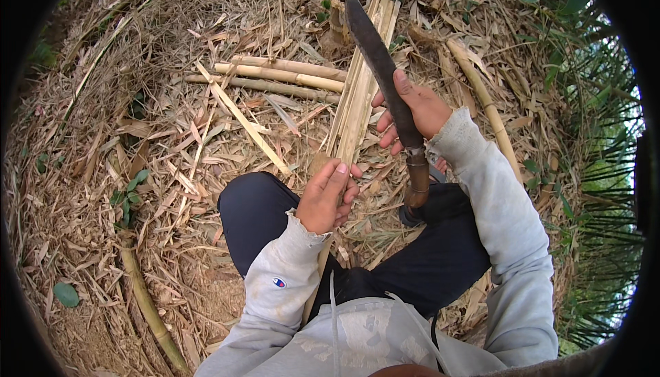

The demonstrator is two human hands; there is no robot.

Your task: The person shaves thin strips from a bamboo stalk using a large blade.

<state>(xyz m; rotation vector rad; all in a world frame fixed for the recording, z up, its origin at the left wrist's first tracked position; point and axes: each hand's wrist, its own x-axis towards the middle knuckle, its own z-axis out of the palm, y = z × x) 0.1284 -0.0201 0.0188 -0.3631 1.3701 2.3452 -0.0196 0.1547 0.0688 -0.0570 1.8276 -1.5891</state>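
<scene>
While the person sits on the ground with knees bent, both hands are busy. The right hand (416,112) is wrapped tight around a big knife (385,81). The fingers hold it just above the brown handle, low on the dark blade. The blade points up and away from the person, and its tip ends over the dry leaves. The handle hangs down below the hand, over the dark trouser leg.

The left hand (328,198) is closed around the near end of a bundle of split bamboo strips (357,102). The strips are pale yellow and thin. They run from this hand up and away, right beside the knife blade and a little to its left. The knife lies next to the strips, very close, but I cannot tell if it touches them.

There are no boxes or baskets here. Farther off on the ground lie three round bamboo poles (282,78), side by side. One flat strip (240,119) lies slanted below them. A thick stalk (148,308) lies at the person's left. Dry leaves and straw (103,136) cover the ground.
</scene>
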